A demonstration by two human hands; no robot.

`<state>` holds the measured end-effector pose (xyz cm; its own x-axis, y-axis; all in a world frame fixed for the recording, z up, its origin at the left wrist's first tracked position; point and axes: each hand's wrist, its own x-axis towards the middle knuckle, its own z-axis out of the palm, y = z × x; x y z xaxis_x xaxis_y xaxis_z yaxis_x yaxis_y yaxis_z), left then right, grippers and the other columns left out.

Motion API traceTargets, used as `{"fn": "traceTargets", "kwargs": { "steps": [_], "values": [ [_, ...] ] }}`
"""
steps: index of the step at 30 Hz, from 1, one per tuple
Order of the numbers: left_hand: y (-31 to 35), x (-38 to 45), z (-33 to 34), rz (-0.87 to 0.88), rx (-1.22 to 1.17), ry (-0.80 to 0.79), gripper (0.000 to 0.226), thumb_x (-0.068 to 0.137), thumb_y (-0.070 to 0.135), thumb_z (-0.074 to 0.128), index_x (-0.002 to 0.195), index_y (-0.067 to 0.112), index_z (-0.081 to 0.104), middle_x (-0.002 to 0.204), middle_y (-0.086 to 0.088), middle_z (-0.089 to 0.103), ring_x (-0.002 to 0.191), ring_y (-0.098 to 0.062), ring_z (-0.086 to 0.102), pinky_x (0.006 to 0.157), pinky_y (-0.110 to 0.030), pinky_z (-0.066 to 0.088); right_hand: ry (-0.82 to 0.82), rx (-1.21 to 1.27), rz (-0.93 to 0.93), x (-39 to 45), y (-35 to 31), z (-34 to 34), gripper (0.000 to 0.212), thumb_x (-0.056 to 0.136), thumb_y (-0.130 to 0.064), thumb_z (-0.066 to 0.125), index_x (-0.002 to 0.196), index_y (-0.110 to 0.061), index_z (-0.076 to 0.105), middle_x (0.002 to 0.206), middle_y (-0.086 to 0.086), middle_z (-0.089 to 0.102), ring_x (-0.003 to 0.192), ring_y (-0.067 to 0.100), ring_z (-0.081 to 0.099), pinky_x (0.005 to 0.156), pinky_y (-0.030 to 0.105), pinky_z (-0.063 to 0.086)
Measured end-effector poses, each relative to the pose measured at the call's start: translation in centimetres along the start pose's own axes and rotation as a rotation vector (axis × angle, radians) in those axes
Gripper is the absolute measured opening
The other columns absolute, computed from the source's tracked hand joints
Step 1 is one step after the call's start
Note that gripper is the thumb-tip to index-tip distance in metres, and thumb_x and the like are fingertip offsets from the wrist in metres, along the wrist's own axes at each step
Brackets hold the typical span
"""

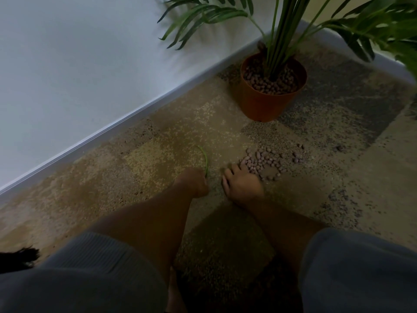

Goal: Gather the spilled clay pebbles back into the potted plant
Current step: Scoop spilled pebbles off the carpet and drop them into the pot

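A patch of spilled brown clay pebbles (267,161) lies on the speckled carpet, with a few strays (298,154) to its right. Farther back stands an orange pot (261,105) filled with the same pebbles around a green palm (279,30). My right hand (242,184) rests palm down on the carpet, fingers spread, touching the near left edge of the spill. My left hand (193,181) is curled into a fist just left of it, pinching a thin green leaf blade (205,159) that sticks up from the fingers.
A white wall with a skirting board (112,129) runs diagonally along the left and behind the pot. Palm fronds (383,30) hang over the upper right. My grey sleeves fill the bottom of the view. Patchwork carpet (338,123) spreads between spill and pot.
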<state>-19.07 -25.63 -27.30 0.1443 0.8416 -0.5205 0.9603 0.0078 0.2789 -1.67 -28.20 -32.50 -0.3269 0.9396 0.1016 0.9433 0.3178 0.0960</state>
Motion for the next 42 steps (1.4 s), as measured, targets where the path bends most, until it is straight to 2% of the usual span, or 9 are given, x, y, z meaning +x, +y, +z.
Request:
{"fn": "traceTargets", "kwargs": {
  "steps": [4,15,20,24,28,32,35,38,42],
  "values": [
    [-0.3,-0.1,0.0,-0.021,-0.045,0.010,0.023,0.086,0.021,0.059,0.101,0.008,0.069,0.107,-0.008,0.066,0.099,-0.021,0.062,0.086,-0.035,0.055,-0.064,0.015,0.011,-0.3,-0.5,-0.4,0.034,0.097,-0.038,0.040,0.112,-0.013,0.058,0.114,0.015,0.061,0.103,0.034,0.055,0.059,0.036,0.052],
    [1.2,0.6,-0.8,-0.069,-0.351,0.348,0.012,0.088,0.020,0.056,0.095,0.018,0.066,0.105,-0.005,0.065,0.092,-0.020,0.062,0.079,-0.032,0.051,-0.063,0.371,0.102,1.8,-0.2,-1.6,0.033,0.101,-0.034,0.039,0.110,-0.013,0.062,0.109,0.009,0.061,0.087,0.025,0.063,0.069,0.034,0.051],
    [2.1,1.7,-0.7,-0.240,-0.797,0.412,0.019,0.091,0.029,0.054,0.089,0.019,0.070,0.083,0.004,0.068,0.074,-0.011,0.063,0.064,-0.024,0.049,-0.148,1.291,0.651,3.2,0.4,-3.3,0.031,0.095,-0.034,0.058,0.081,-0.008,0.068,0.071,0.002,0.063,0.060,0.017,0.056,0.053,0.023,0.044],
    [3.4,3.0,-1.2,-0.412,-1.506,0.310,0.015,0.093,0.019,0.055,0.095,0.014,0.069,0.083,0.003,0.067,0.081,-0.013,0.068,0.078,-0.029,0.058,-0.233,2.184,1.064,4.3,1.3,-4.8,0.021,0.099,-0.025,0.051,0.082,-0.013,0.058,0.065,0.000,0.053,0.042,0.005,0.040,0.032,0.015,0.028],
    [5.1,3.0,-2.0,-0.371,-1.967,0.145,0.020,0.100,0.011,0.045,0.112,0.013,0.061,0.086,-0.003,0.060,0.074,-0.009,0.059,0.050,-0.015,0.052,-0.169,2.722,1.127,4.0,2.1,-5.2,0.024,0.100,-0.016,0.039,0.085,-0.005,0.053,0.062,0.005,0.052,0.036,0.006,0.043,0.028,0.013,0.024],
    [6.3,2.3,-2.1,-0.373,-2.169,0.023,0.024,0.098,0.015,0.037,0.102,0.009,0.060,0.080,-0.004,0.058,0.074,-0.012,0.057,0.059,-0.019,0.052,-0.090,2.958,1.086,4.0,2.4,-5.6,0.027,0.099,-0.015,0.031,0.083,-0.003,0.050,0.065,0.011,0.050,0.037,0.011,0.044,0.028,0.013,0.023],
    [7.8,2.2,-2.4,-0.372,-2.242,0.058,0.032,0.097,0.023,0.035,0.103,0.006,0.062,0.096,-0.008,0.060,0.087,-0.016,0.060,0.080,-0.025,0.052,-0.014,2.988,1.141,4.6,2.3,-6.3,0.028,0.097,-0.016,0.034,0.081,-0.002,0.052,0.070,0.012,0.053,0.051,0.018,0.053,0.037,0.015,0.037],
    [9.3,2.4,-3.3,-0.358,-2.331,0.063,0.037,0.100,0.034,0.034,0.106,0.009,0.060,0.098,-0.010,0.062,0.086,-0.021,0.063,0.068,-0.033,0.054,0.115,2.951,1.196,5.4,2.2,-7.5,0.029,0.096,-0.015,0.036,0.088,0.003,0.057,0.091,0.018,0.060,0.082,0.032,0.064,0.069,0.031,0.059],
    [11.3,2.9,-5.0,-0.322,-2.358,0.107,0.046,0.102,0.035,0.024,0.129,0.012,0.053,0.119,-0.009,0.058,0.112,-0.024,0.058,0.083,-0.035,0.046,0.262,2.834,1.222,6.4,2.9,-9.2,0.038,0.096,-0.012,0.029,0.123,0.001,0.052,0.130,0.021,0.058,0.121,0.035,0.056,0.106,0.043,0.044]
  ]
}}
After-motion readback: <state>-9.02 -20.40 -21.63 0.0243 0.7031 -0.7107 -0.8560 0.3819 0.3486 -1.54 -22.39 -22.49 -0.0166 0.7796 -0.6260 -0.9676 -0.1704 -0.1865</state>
